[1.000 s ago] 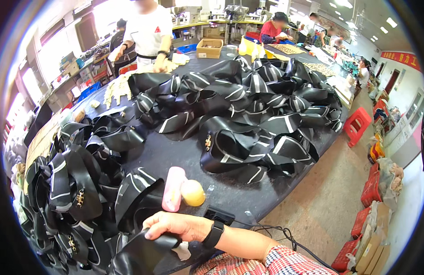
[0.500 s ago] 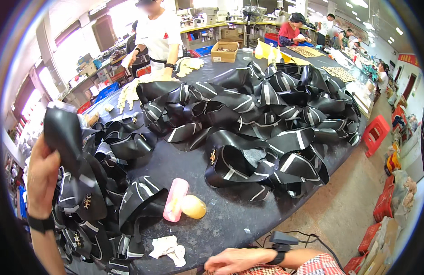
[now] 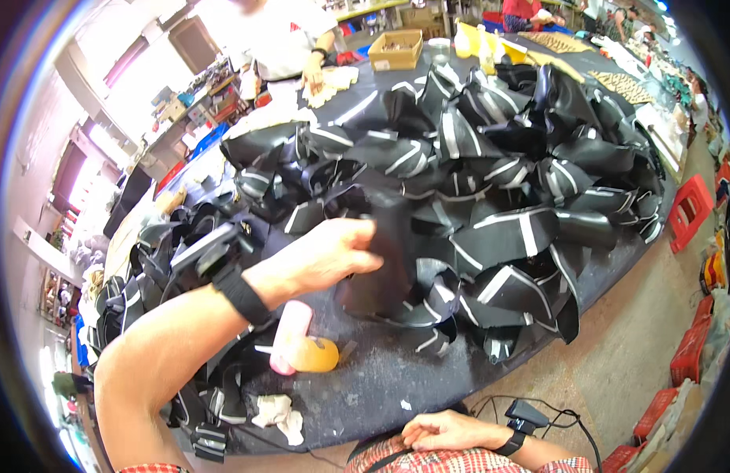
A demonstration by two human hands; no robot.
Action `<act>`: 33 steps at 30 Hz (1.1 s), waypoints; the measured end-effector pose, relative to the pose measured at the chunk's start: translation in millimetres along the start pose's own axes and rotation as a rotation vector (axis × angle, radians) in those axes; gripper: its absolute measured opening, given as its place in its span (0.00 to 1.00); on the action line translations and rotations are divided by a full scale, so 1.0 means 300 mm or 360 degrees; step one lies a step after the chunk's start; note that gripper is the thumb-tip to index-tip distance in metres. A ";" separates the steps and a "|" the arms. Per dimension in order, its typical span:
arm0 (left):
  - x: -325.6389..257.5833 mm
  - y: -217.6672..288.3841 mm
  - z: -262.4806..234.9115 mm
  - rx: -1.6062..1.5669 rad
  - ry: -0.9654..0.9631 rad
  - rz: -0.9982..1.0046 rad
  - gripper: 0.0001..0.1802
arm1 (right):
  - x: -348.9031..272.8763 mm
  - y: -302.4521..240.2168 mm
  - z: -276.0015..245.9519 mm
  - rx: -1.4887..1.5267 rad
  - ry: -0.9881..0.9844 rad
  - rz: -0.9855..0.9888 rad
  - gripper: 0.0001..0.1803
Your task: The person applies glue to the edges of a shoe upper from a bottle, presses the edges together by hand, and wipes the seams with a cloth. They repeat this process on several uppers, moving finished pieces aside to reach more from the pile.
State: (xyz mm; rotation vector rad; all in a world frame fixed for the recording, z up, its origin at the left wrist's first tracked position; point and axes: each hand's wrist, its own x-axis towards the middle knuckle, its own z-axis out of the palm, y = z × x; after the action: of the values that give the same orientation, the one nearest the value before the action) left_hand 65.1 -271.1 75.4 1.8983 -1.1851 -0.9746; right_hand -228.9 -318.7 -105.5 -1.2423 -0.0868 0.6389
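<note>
My left hand reaches over the middle of the table, thumb and fingers closed on a black leather piece that is smeared by motion. Just beyond lies a big heap of black leather pieces with pale strips along their edges. Under and beside my left forearm is a second pile of black pieces. My right hand rests low on my checked clothing at the table's near edge, fingers loosely curled with nothing seen in them.
Near my left wrist stand a pink cylinder and a yellow round object. A crumpled white scrap lies close by. Across the table are a cardboard box and a person handling pale pieces. A red stool stands at right.
My left hand has moved from the left pile, where it held up a black leather piece, to the central heap. The view has shifted. My right hand stays low.
</note>
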 end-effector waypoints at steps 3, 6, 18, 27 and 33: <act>0.095 0.006 0.037 0.0328 -0.0004 0.0162 0.14 | -0.021 -0.076 -0.021 0.0031 0.0052 0.0097 0.18; 0.140 0.056 0.077 0.0660 0.0004 0.0109 0.13 | 0.000 -0.032 -0.035 0.0132 0.0018 0.0056 0.17; -0.030 -0.041 0.142 0.0972 0.0406 0.0285 0.10 | 0.087 0.004 0.036 0.0166 -0.0060 0.0298 0.12; -0.076 -0.013 0.257 0.1079 0.0501 0.0167 0.05 | 0.080 0.000 0.087 0.0173 0.0010 -0.0078 0.11; -0.095 -0.002 0.232 0.0983 0.0816 0.0259 0.04 | 0.038 -0.002 0.014 0.0381 0.0195 0.0041 0.12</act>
State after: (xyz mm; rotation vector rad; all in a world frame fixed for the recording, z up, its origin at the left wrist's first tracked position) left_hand -3.3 -255.7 47.9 2.2744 -1.3775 0.0058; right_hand -220.9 -309.7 -106.5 -1.0491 0.1057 0.5762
